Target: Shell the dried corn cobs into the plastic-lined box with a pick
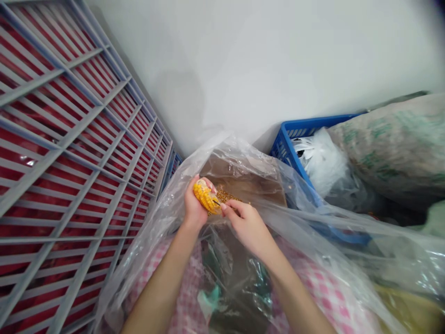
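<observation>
My left hand [193, 208] is wrapped round a yellow corn cob [204, 196], which lies tilted across the fingers. Part of the cob's upper side looks pale and bare of kernels. Against the cob's lower right end rests the tip of a thin dark pointed tool [216, 202], pinched by my right hand [247, 222]; its handle is hidden in the fingers. Loose corn kernels [225, 195] lie below and behind both hands, inside a clear plastic bag [167, 234] that lines a cardboard box [269, 183].
A tall grey slatted crate [99, 169] with red behind its slats stands close on the left. To the right, a blue basket [290, 153] holds white plastic bags [325, 162] beside a large stuffed sack [399, 139]. A white wall [243, 69] rises behind.
</observation>
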### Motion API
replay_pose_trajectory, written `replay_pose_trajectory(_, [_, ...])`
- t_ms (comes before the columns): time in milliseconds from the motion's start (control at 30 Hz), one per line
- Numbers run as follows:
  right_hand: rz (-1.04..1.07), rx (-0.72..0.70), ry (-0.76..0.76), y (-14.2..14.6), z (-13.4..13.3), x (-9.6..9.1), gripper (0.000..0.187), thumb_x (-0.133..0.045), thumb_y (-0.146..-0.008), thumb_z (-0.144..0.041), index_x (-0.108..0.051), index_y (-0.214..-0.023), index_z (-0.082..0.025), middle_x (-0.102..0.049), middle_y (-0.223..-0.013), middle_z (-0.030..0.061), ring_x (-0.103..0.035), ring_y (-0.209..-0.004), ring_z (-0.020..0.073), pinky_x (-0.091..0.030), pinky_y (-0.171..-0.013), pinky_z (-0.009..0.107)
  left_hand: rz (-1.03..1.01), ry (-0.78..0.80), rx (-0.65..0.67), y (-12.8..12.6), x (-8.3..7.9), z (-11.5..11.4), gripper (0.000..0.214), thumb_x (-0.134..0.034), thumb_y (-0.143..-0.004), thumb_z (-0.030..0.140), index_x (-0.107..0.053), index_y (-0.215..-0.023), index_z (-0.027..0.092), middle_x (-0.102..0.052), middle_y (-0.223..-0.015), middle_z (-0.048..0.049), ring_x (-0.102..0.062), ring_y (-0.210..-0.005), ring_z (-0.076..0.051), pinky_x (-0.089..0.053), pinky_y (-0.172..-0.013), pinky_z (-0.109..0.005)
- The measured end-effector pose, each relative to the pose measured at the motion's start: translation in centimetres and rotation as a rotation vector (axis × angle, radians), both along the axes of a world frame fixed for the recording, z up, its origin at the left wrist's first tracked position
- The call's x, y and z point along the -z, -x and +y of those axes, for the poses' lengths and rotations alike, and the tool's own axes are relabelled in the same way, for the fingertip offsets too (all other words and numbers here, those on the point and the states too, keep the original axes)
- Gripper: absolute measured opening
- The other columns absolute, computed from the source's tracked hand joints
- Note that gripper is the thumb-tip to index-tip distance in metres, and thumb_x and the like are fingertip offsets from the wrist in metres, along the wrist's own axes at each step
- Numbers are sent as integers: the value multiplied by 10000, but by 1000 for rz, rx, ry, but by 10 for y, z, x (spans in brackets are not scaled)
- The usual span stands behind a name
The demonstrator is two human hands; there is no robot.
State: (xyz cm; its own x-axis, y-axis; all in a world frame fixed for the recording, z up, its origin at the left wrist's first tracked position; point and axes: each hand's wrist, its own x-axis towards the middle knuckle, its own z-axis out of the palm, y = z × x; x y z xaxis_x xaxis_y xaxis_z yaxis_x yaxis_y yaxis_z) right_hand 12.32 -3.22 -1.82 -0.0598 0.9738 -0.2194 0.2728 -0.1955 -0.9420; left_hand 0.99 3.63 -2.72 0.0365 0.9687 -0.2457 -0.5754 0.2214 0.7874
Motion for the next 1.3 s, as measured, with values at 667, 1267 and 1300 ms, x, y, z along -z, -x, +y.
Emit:
replay_pose_trajectory(667, [149, 156, 27, 18, -2, 8, 306, -398, -826, -400, -467, -617, -186, -373, -508, -55, -318, -480, 85, -222, -483, 207, -4, 18, -336, 2, -5, 3, 391, -332, -809, 273, -486, -471, 148, -473, -567, -5, -497, -561, -98, -417, -539, -212])
replay_pose_trajectory(1267, [141, 284, -30, 42, -9, 16, 263, -315, -861, -347, -448, -691, -197, -529, -663, -6, -463, -600, 120, -313, -559, 219, -49, -47, -376, -14, 11, -9, 401, -325, -800, 321, -464, -460, 160, -422, -495, 5, -424, -469, -87, -356, -498, -210])
replay_pose_trajectory(1300, [184, 277, -25, 43, -9, 16, 268, -316, -861, -355, -453, -694, -197, -531, -665, -6, -463, -597, 120, -318, -557, 219, -124, 8, -369, -11, 10, -7, 384, -320, -794, 316, -453, -470, 159, -411, -497, 10, -427, -466, -88, -364, -505, -215])
